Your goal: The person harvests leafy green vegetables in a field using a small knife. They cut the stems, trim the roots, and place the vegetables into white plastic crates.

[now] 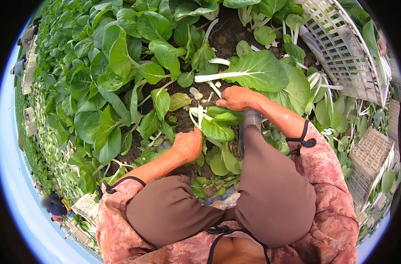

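Observation:
My left hand (188,145) is curled low over the soil, its fingertips pinching a white leaf stalk (196,120) of a small pak choi plant (217,129). Above and to the right, my right hand (234,98) is closed in a fist. A thin dark blade (207,104) sticks out leftward from its fingers; the handle is hidden in the palm. The blade's tip lies close to the white stalks. Just beyond my right hand, a large cut leaf (256,72) with a thick white rib lies on other leaves.
Dense standing pak choi (121,62) fills the left and far side. A white plastic crate (342,49) leans at upper right; another crate (370,155) sits at right. Cut leaves litter the soil (228,31). My boot (252,118) stands by my right hand. A person (55,204) is at far left.

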### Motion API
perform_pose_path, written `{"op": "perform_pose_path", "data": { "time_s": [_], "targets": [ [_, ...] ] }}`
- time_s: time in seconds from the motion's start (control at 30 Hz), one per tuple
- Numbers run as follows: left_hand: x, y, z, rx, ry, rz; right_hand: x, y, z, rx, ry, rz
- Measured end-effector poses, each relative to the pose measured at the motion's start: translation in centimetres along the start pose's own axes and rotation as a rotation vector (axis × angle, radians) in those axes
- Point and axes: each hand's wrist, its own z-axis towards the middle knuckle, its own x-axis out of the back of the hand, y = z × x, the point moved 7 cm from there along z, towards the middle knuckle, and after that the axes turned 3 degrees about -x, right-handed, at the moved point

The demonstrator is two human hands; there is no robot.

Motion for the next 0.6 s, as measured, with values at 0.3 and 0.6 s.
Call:
{"op": "perform_pose_path", "data": {
  "time_s": [0.3,0.6],
  "targets": [
    [16.3,1.5,1.5,-0.286,0.565,0.535,6.4,1.4,1.1,-0.005,0.514,0.332],
    [7.5,-11.1,7.2,0.147,0.053,0.619,-1.8,0.9,6.0,0.015,0.086,0.373]
  ]
}}
